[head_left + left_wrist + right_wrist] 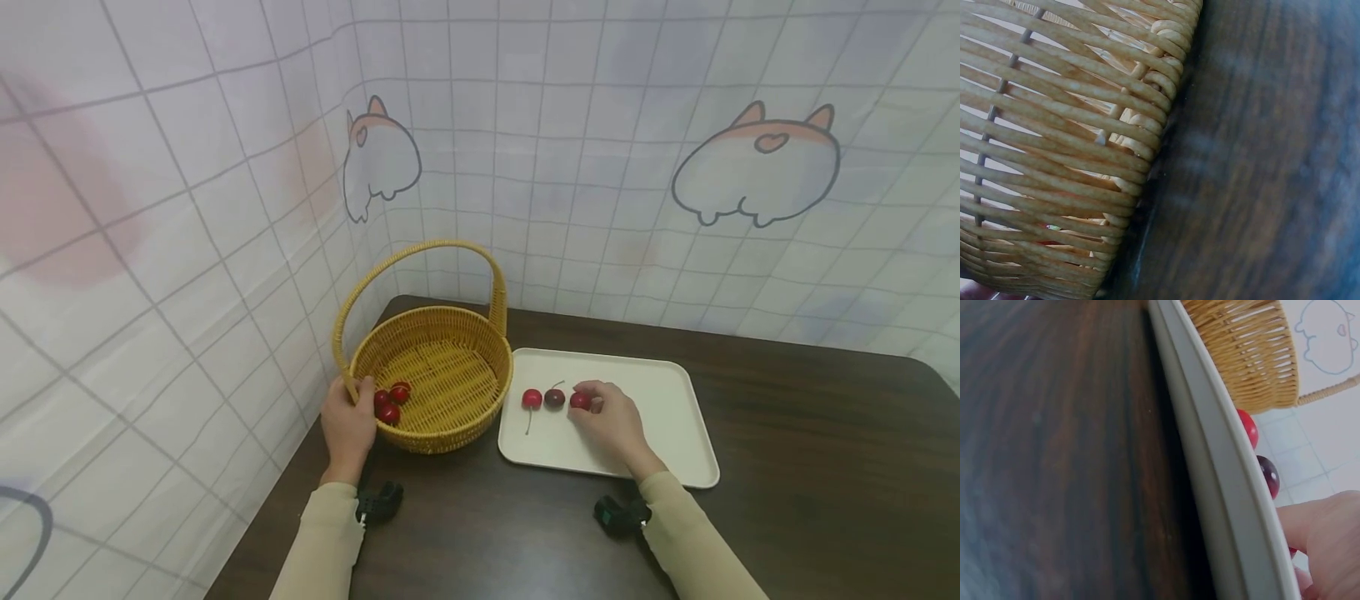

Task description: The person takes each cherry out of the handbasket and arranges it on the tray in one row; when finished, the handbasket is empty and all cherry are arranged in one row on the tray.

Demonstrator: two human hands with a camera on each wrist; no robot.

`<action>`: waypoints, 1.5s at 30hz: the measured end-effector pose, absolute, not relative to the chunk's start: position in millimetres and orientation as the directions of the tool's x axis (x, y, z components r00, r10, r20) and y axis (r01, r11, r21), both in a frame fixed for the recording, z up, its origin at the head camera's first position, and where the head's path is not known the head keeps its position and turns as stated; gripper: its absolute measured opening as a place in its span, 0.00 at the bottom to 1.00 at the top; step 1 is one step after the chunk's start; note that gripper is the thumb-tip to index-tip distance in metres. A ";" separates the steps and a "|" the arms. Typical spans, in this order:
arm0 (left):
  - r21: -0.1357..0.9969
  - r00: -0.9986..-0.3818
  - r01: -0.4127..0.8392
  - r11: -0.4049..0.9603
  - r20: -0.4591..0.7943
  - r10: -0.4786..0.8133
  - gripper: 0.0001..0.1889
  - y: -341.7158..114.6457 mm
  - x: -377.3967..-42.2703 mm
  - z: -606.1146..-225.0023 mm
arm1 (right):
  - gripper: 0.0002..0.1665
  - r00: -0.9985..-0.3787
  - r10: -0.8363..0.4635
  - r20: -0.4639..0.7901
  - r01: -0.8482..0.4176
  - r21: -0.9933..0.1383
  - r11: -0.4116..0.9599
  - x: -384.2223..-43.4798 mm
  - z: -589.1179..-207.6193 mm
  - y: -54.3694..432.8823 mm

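1) Read directions from the head view: 12 o'clock points away from the person
2) Step in hand, as judged: grasping the glossy red round cherry (577, 402) at 10 o'clock of the tray's centre; the right hand (613, 422) pinches it between thumb and fingers; whether it touches the tray cannot be told
3) Apply light, even pressure; the smooth skin may slip or roll
4) Keep fingertips clear of the dark maroon stemmed cherry (554, 399), just beside it at 9 o'clock; raise vertically to avoid knocking it
5) Steady the yellow round woven basket (442, 375); the left hand (349, 427) grips its rim at 8 o'clock, by the foot of the arched handle (450, 243)
6) Basket contents: at least 3 red cherries (388, 413), clustered at 8 o'clock, near the left hand
7) The white rectangular rimmed tray (667, 400), between 3 and 4 o'clock of the basket, bears 3 cherries in a row: the pinched 1, the maroon 1 and a bright red long-stemmed cherry (532, 398), stem toward 6 o'clock
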State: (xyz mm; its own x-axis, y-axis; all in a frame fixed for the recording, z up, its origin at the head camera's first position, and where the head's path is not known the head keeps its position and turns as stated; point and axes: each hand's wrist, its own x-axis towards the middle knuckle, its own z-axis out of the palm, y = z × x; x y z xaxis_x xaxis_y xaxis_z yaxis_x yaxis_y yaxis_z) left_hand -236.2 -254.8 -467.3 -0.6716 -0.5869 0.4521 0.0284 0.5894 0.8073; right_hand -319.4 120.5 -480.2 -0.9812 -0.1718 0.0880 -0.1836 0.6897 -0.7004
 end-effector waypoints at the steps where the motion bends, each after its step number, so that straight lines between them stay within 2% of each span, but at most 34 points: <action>1: 0.806 -0.670 0.031 0.590 0.455 -0.586 0.14 -254.7 -236.4 -467.0 | 0.23 -0.979 -0.178 0.096 -0.194 -0.694 0.693 -319.6 -481.7 121.0; 5: 0.805 -0.670 0.043 0.592 0.463 -0.581 0.14 -254.2 -236.9 -465.5 | 0.25 -0.975 -0.184 0.123 -0.218 -0.690 0.690 -320.0 -484.5 122.7; 12: 0.808 -0.671 0.048 0.587 0.462 -0.580 0.14 -254.4 -236.1 -463.8 | 0.23 -0.980 -0.168 0.110 -0.197 -0.704 0.682 -320.2 -484.9 122.6; 22: 0.810 -0.675 0.046 0.584 0.456 -0.580 0.14 -255.0 -234.9 -463.7 | 0.24 -0.969 -0.203 0.137 -0.241 -0.689 0.683 -320.8 -485.6 121.9; 35: 0.806 -0.673 0.049 0.590 0.463 -0.576 0.14 -256.4 -234.7 -465.3 | 0.26 -0.973 -0.196 0.122 -0.223 -0.709 0.669 -321.3 -485.6 121.6; 42: 0.803 -0.670 0.049 0.594 0.468 -0.576 0.14 -256.3 -235.6 -467.6 | 0.28 -0.986 -0.118 0.117 -0.165 -0.790 0.591 -320.3 -483.1 126.6; 45: 0.802 -0.666 0.055 0.594 0.473 -0.577 0.14 -255.3 -236.3 -468.5 | 0.25 -0.988 -0.056 0.143 -0.150 -0.824 0.547 -319.4 -481.0 127.9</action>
State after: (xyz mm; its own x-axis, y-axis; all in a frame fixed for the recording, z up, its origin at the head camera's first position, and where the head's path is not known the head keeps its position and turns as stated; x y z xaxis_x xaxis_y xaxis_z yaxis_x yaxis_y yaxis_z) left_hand -236.3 -255.3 -468.5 -0.6660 -0.5772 0.4726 0.0546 0.5942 0.8025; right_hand -319.4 127.9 -481.0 -0.9881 -0.0556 0.1431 -0.1501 0.5468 -0.8237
